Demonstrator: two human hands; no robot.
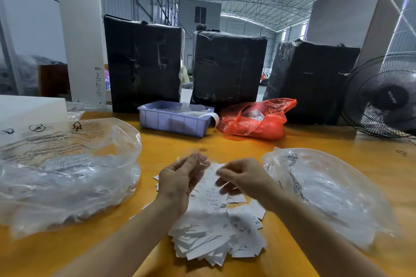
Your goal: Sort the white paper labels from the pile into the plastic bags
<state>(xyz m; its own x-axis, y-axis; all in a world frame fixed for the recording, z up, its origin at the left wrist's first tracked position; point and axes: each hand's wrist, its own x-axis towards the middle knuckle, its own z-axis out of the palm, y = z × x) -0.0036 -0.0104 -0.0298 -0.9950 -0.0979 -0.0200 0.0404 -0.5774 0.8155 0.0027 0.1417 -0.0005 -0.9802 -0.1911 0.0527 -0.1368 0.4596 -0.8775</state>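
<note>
Both my hands meet over the loose pile of white paper labels (216, 234).

My left hand (180, 177) pinches what looks like a small clear plastic bag (198, 157), blurred; my right hand (243, 180), fingers curled narrow, is just beside it, labels directly beneath both.

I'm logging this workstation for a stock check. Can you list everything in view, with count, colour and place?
Table: one, orange-yellow, underneath everything.
Paper labels: a pile, white, centre front.
Plastic bags: two, clear, left and right of the pile.
Tray: one, lilac, centre back.
Red bag: one, right of the tray.
Wrapped bales: three, black, behind the table.
Fan: one, black, far right.
Hands: left holds a small clear bag; right curled, contents unclear.
</note>
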